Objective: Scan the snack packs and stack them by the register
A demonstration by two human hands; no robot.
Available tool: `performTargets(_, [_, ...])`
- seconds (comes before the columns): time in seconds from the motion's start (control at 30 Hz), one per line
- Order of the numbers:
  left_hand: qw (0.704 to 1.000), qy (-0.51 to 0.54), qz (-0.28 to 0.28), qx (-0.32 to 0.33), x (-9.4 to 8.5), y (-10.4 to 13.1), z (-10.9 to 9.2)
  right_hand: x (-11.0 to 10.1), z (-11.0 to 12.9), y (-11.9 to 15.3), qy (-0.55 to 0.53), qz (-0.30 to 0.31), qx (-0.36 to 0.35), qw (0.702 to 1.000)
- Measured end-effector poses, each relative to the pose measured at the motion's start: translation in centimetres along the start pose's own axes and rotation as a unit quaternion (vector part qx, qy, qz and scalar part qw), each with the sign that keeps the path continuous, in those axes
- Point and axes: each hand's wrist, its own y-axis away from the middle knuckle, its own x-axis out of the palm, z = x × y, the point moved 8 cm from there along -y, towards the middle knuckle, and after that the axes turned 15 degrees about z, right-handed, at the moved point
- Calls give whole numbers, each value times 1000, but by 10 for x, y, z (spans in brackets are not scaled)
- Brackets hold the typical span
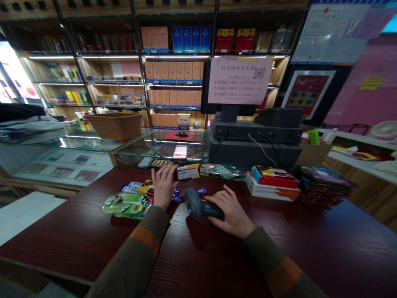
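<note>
Sleeved right hand (232,213) grips scanner (196,203) — carton (314,154) holds green packet (314,135).

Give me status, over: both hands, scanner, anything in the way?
Right hand around scanner. Left hand open beside yellow-and-white box, contact unclear. Small blue packets between hands, perhaps in the way.

From here the table (204,265) is dark wood, smooth and softly glossy. The scanner (197,207) is smooth dark plastic; at its eleven o'clock the small box (188,171) is smooth card, at nine the packet (127,203) shiny plastic. Sleeves (133,244) are matt knit. Towards ten, a rough wicker basket (114,126) sits on glossy glass (77,141).
</note>
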Motion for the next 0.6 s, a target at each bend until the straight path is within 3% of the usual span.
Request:
performTargets(0.33, [1000,13,-15,-10,0,-1,4,0,-1,0,-8,7,-2,1000])
performTargets(0.6, [1000,10,-22,-6,-2,0,3,13,-3,-2,-13,35,-5,999])
